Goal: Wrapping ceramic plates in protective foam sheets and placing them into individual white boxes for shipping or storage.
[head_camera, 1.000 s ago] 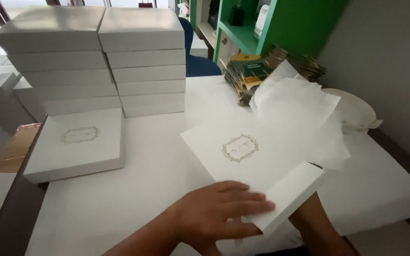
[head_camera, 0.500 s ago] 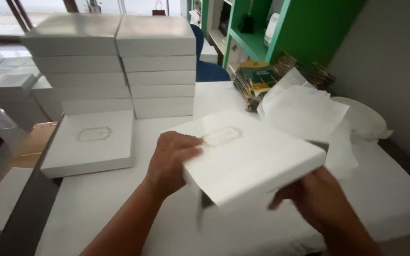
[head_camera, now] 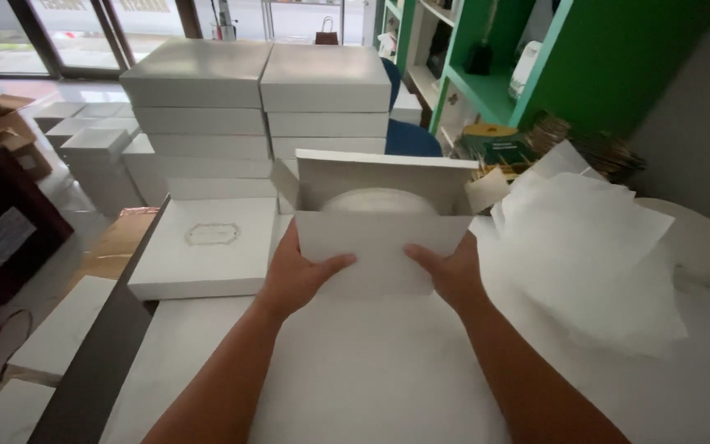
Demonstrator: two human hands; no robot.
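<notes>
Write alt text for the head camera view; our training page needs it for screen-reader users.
Two bare hands, left hand and right hand, hold an open white box up off a white table, a round white item visible inside. Behind stand stacked white boxes; crumpled tissue paper lies right, a flat closed box left.

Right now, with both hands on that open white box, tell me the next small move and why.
Probably lower the open white box flat onto the white table. The left hand and right hand grip its near wall, the lid flap stands upright behind, and a pale round thing sits inside. Setting it down would free a hand for the tissue paper beside it.
</notes>
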